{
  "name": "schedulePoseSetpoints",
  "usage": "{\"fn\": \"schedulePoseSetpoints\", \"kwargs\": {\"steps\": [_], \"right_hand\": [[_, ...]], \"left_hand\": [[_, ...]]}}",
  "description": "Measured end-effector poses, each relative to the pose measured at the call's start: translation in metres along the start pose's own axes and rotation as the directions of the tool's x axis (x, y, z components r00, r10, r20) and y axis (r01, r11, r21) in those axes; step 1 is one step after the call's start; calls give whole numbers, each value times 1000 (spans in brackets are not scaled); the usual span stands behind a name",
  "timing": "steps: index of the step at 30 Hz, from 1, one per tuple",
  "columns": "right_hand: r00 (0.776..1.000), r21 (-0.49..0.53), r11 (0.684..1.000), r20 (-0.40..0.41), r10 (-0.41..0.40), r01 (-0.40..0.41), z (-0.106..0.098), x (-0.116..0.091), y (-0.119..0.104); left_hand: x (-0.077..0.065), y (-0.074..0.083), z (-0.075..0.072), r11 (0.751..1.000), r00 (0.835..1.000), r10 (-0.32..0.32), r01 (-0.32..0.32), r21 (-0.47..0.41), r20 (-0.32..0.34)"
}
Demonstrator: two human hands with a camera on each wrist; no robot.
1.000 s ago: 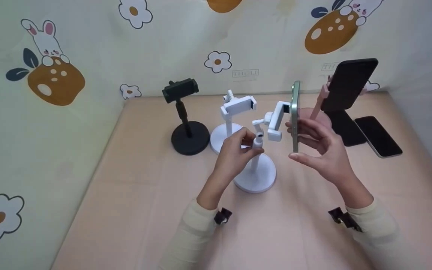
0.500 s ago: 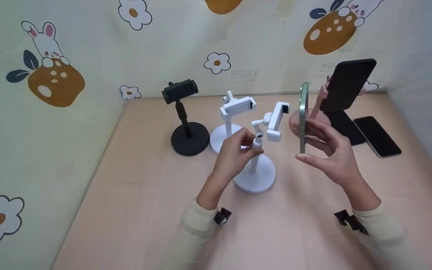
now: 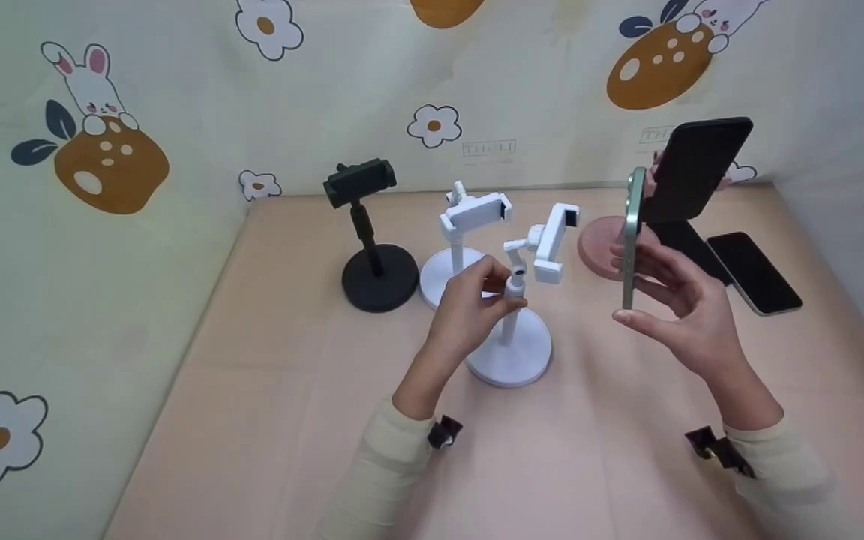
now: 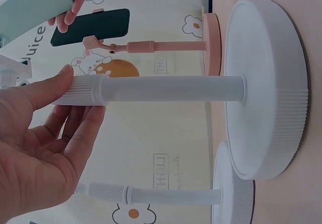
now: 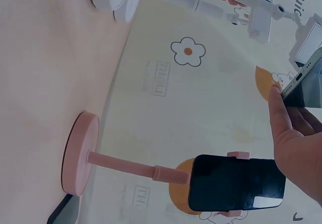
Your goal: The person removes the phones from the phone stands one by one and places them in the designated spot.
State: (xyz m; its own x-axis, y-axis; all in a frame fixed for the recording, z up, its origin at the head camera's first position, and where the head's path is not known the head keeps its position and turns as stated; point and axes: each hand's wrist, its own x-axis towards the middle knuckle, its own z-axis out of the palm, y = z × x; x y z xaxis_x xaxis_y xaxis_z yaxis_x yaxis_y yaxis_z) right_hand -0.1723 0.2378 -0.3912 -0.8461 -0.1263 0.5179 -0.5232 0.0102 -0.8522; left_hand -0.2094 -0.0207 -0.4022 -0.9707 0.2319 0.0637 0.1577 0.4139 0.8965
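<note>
My left hand (image 3: 469,304) pinches the ribbed collar of a white phone stand (image 3: 520,352), thumb on one side and fingers on the other, as the left wrist view also shows. The stand's clamp (image 3: 552,244) faces right and has no phone in it. To its right, my right hand (image 3: 691,307) holds a green smartphone (image 3: 632,240) on edge in the air, its lower end near the thumb. A gap separates the phone from the clamp. Behind the phone, a pink phone stand (image 5: 80,153) carries a black smartphone (image 3: 698,169) in its clamp.
A second white phone stand (image 3: 477,214) stands just behind the held one, and a black phone stand (image 3: 379,277) to its left. Two dark phones lie at the right: a front phone (image 3: 756,274) and a rear phone (image 3: 691,247). A patterned sheet backs the table (image 3: 267,420).
My right hand has drawn the green smartphone to the right, away from the white clamp, uncovering more of the pink base. The left hand and its stand have stayed in place.
</note>
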Motion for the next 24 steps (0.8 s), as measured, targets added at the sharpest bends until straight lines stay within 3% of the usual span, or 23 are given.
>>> {"fn": "schedulePoseSetpoints", "kwargs": {"steps": [7, 13, 20, 24], "right_hand": [[1000, 31, 1000, -27, 0, 1, -9, -5, -1], [998, -14, 1000, -60, 23, -23, -18, -10, -5], [995, 23, 997, -69, -65, 67, -34, -16, -8], [994, -23, 998, -87, -63, 61, -41, -21, -10]], "left_hand": [[-1, -1, -1, 1000, 1000, -5, 5, -2, 4], [-1, 1, 0, 1000, 1000, -10, 10, 6, 6], [-1, 1, 0, 1000, 1000, -12, 12, 10, 6], [-1, 1, 0, 1000, 1000, -12, 12, 9, 5]]}}
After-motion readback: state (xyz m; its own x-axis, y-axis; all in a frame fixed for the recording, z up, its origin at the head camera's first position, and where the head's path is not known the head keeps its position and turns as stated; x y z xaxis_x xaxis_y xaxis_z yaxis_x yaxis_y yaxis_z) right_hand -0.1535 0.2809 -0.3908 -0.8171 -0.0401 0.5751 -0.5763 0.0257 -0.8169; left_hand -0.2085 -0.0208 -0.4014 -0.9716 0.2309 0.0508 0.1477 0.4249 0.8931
